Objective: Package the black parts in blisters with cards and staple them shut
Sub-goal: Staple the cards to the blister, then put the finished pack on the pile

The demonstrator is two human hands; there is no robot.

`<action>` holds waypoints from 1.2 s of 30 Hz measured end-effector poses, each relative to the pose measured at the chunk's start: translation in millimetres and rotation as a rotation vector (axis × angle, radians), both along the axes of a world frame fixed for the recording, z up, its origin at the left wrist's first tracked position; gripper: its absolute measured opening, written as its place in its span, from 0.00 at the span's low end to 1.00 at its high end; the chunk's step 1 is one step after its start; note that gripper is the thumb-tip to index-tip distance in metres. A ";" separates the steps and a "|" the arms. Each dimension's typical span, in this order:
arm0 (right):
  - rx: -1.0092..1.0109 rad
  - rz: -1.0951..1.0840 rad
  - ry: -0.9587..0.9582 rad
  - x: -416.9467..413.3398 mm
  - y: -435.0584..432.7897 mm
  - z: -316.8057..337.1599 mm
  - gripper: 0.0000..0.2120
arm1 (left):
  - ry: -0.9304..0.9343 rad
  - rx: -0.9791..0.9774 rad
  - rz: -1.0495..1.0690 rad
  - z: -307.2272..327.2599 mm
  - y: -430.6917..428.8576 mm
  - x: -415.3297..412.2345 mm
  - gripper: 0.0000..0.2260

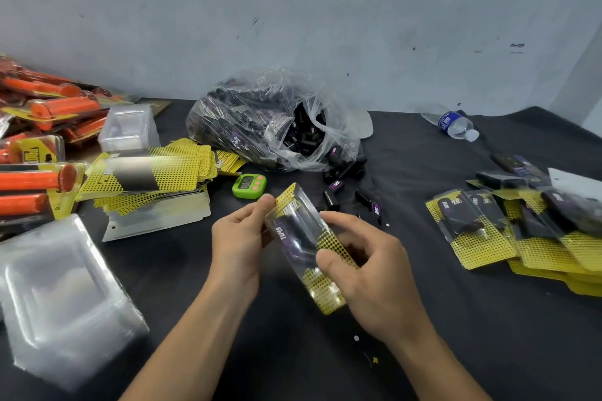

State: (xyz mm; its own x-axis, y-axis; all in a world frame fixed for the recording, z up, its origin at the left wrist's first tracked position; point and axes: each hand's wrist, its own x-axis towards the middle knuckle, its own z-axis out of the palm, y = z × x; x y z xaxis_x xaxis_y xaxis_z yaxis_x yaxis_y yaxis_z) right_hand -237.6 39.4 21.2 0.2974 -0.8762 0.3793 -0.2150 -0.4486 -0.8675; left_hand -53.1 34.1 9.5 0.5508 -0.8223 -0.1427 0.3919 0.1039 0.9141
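Where: the blister (301, 239) is held above the black table (456, 319), between both hands and just on the near side of the green timer (249, 185).
Contents: 1 black part (294, 229) sits in the bubble, with the yellow dotted card (325, 298) behind it.
Left hand (241, 234): thumb and fingertips pinch the left edge at the far end.
Right hand (371, 280): fingers curl round the near right edge, with the thumb on the clear face.
Handling: probably very light. The thin clear plastic looks slick and springy, and the card bends easily. The part may slide while the pack is unstapled.
Best hold: the flat card-backed rims at both ends, not the bubble, which would dent.
Long axis: it runs from near-right to far-left, slanting away from the person.
Facing: the bubble faces up toward the camera, and the far end is raised a little.
Seam: glare hides it, so I cannot tell whether the blister is fully closed.
Stapler: none in view.
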 end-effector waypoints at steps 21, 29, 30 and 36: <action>0.434 -0.045 -0.405 -32.4 -35.6 10.9 0.10 | 0.153 -0.050 -0.030 6.4 3.2 4.2 0.10; 0.421 -0.037 -0.354 -87.5 -34.3 26.7 0.10 | -0.100 -0.126 -0.124 76.7 -15.1 -46.5 0.09; 0.416 -0.157 -0.379 -98.1 -34.7 25.7 0.13 | -0.107 -0.121 -0.182 85.6 -22.6 -63.4 0.12; 0.502 -0.678 -0.747 -163.5 -54.0 22.5 0.17 | -0.618 0.108 -0.568 100.2 -68.8 -185.2 0.34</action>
